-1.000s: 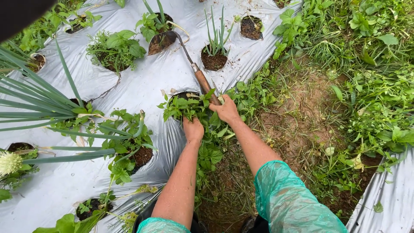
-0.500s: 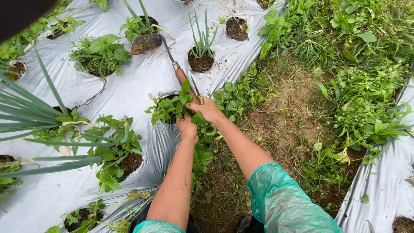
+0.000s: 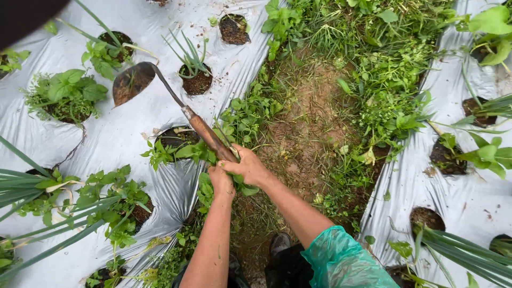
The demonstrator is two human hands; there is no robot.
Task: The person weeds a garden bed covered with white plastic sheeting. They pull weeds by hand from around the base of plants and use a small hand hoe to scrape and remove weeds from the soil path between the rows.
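My right hand [image 3: 249, 166] grips the brown wooden handle of a hand hoe [image 3: 205, 132]; its muddy curved blade [image 3: 130, 82] hangs over the silver plastic mulch [image 3: 122, 133] to the upper left. My left hand [image 3: 221, 182] is closed around the stems of a leafy green weed [image 3: 184, 153] that comes out of a planting hole, just below the hoe's handle. Both hands nearly touch. Both arms wear green see-through rain sleeves pushed up above the forearm.
Planting holes in the mulch hold onion-like plants [image 3: 193, 53] and leafy weeds [image 3: 66, 90]. A weedy bare-soil furrow [image 3: 309, 122] runs between this sheet and a second mulch sheet [image 3: 464, 192] on the right. My dark boot [image 3: 278, 242] stands in the furrow.
The view has swung right, showing the furrow and right mulch sheet. My hands have drawn back toward me with the hoe and the weed; the weed is stretched out from its hole.
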